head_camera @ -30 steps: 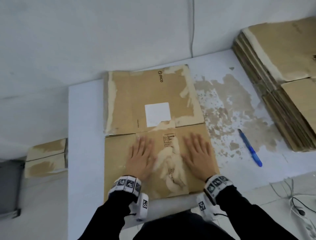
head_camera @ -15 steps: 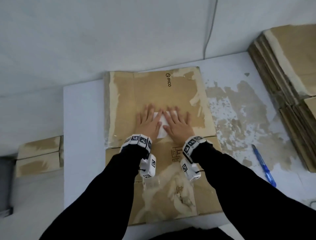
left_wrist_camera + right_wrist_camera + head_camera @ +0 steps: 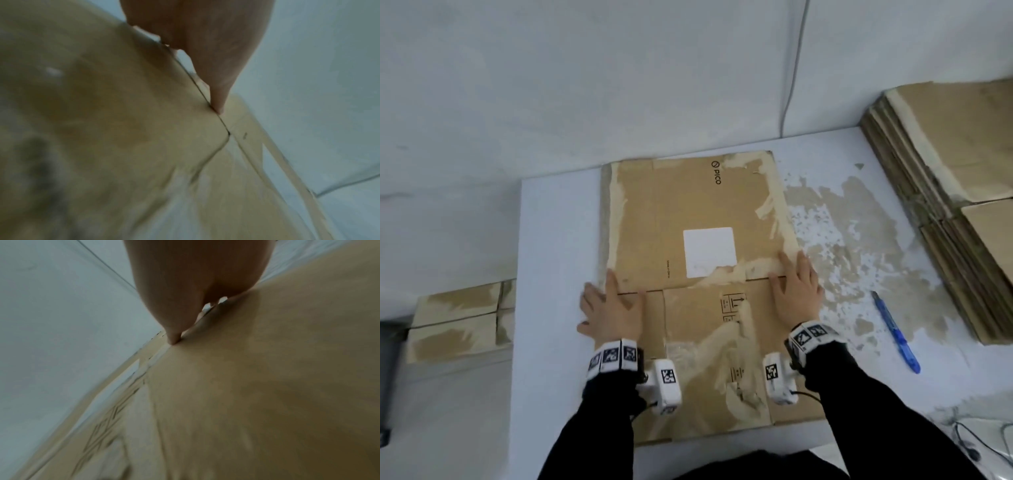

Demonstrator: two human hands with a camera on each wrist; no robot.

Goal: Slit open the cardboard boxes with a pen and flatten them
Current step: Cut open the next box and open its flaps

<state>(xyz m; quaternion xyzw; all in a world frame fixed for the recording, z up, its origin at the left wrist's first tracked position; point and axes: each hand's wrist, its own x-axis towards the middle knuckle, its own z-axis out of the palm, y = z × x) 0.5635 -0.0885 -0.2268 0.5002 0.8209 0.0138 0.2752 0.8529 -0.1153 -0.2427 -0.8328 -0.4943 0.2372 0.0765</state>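
Note:
A flattened brown cardboard box (image 3: 688, 205) with a white label and torn tape lies on the white table (image 3: 551, 240). My left hand (image 3: 609, 308) rests flat on its left edge at the fold seam, fingers spread partly onto the table. At the right edge of the same seam lies my right hand (image 3: 796, 294), fingers straight. In the left wrist view the thumb (image 3: 216, 91) presses on the seam of the cardboard (image 3: 123, 113). The right wrist view shows a thumb (image 3: 174, 331) touching the cardboard (image 3: 267, 369). A blue pen (image 3: 895, 330) lies on the table right of my right hand.
A stack of flattened boxes (image 3: 945, 192) fills the table's right end. Two taped boxes (image 3: 458, 322) sit lower, off the table's left side. A cable (image 3: 791, 85) runs down the wall behind. More cables (image 3: 979, 442) lie at bottom right.
Both hands pressed the near panel, then the middle over the white label. Now they have slid apart and back to the box's left and right edges at the seam.

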